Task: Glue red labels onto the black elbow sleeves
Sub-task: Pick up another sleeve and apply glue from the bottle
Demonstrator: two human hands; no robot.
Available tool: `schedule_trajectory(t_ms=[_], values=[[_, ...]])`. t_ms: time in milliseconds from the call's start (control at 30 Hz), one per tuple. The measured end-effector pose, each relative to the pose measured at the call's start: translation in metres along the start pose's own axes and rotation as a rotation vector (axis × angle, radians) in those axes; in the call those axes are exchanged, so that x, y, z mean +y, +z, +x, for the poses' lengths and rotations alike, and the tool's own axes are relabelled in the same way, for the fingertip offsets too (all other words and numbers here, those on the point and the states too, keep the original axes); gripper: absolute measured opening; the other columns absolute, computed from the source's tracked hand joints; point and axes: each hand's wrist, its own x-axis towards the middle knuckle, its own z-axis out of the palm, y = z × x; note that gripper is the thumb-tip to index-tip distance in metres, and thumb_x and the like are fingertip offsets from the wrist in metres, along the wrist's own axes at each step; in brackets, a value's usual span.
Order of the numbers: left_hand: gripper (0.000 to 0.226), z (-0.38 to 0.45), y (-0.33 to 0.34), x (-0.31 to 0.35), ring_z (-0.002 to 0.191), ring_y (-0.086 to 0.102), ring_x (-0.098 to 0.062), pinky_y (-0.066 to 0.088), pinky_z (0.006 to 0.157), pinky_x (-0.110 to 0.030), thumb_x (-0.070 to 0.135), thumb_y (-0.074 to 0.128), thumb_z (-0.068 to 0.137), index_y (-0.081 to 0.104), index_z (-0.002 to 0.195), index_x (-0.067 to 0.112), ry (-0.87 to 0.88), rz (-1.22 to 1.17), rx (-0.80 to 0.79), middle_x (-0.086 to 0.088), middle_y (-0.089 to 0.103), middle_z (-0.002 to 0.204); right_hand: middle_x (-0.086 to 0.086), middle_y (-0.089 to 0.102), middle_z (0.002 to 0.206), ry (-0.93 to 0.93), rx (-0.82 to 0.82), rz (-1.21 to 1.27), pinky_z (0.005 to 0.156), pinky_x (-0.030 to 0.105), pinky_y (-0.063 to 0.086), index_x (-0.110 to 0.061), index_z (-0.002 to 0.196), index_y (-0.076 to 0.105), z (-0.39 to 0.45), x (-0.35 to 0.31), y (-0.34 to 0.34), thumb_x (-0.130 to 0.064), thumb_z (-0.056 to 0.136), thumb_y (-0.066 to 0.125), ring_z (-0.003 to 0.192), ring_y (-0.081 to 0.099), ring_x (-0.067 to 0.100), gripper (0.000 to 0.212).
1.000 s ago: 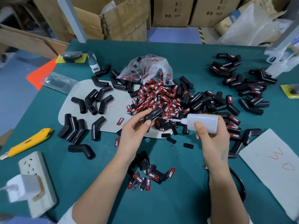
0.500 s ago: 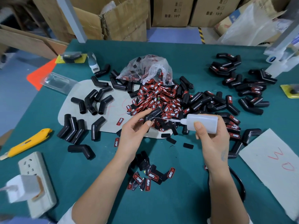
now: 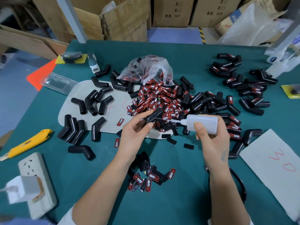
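Power strip: a pale plastic block with a white plug seated in it, lying far out to the left of the left hand, towards the person.
Utility knife: a yellow plastic handle lying slantwise, left of the left hand, beyond the power strip.
Bare sleeves: smooth, matte black bent tubes with open round ends, sitting scattered on a grey card, left of and beyond the left hand.
Left hand: gripping one black elbow sleeve between thumb and fingertips, fingers curling round its lower end.
Held sleeve: its long axis is running up and to the right, away from the left palm, the free end pointing at the label heap.
Label heap: glossy red and black rectangular labels with white lettering, spilling from a crinkled clear plastic bag, lying just beyond both hands.
Loose labels: a small cluster resting on the green table, between the two forearms.
Glue bottle: soft translucent white plastic, lying sideways in the grip; its thin metal needle is pointing left, the tip reaching the held sleeve.
Right hand: clasping the glue bottle, thumb pressing its near side.
Labelled sleeves: black elbows bearing red labels, piling up beyond and right of the right hand.
Paper sheet: flat grey, red marks on it, right of the right wrist.
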Motion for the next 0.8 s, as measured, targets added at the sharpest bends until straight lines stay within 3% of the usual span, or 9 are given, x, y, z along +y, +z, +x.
schedule_trajectory(t_ms=[100,267,667,800], values=[[0.044,-0.0003,-0.0004,0.0017,0.118,0.069,-0.011,0.051,0.104,-0.033,0.003,0.069,0.099,0.075,0.127,0.037,-0.001,-0.007,0.007,0.006,0.074,0.130,-0.014,0.071,0.097,0.004,-0.003,0.003,0.068,0.014,0.050,-0.042,0.105,0.066,-0.0001,-0.0003,0.0000,-0.050,0.090,0.072,0.078,0.063,0.003,0.017],[0.043,-0.0002,-0.0012,0.0020,0.118,0.068,-0.012,0.050,0.106,-0.037,0.003,0.069,0.099,0.076,0.127,0.036,-0.008,-0.014,0.019,0.005,0.074,0.131,-0.016,0.071,0.096,0.006,-0.001,0.003,0.068,0.012,0.050,-0.035,0.108,0.065,-0.0001,0.0005,0.0002,-0.048,0.091,0.072,0.078,0.062,0.002,0.022],[0.042,-0.0003,-0.0018,0.0007,0.120,0.068,-0.013,0.051,0.106,-0.036,0.007,0.070,0.100,0.074,0.129,0.037,0.004,0.006,0.002,0.008,0.073,0.131,-0.014,0.072,0.097,-0.002,-0.012,0.014,0.067,0.014,0.051,-0.046,0.104,0.066,-0.0007,-0.0025,0.0006,-0.049,0.090,0.072,0.077,0.063,0.002,0.015],[0.041,-0.0002,-0.0020,-0.0014,0.124,0.067,-0.016,0.049,0.110,-0.043,0.011,0.070,0.099,0.073,0.129,0.039,0.006,0.015,-0.002,0.007,0.072,0.134,-0.014,0.072,0.096,-0.001,-0.014,0.009,0.067,0.013,0.050,-0.045,0.105,0.066,-0.0006,-0.0021,0.0008,-0.049,0.091,0.072,0.077,0.063,0.002,0.015]])
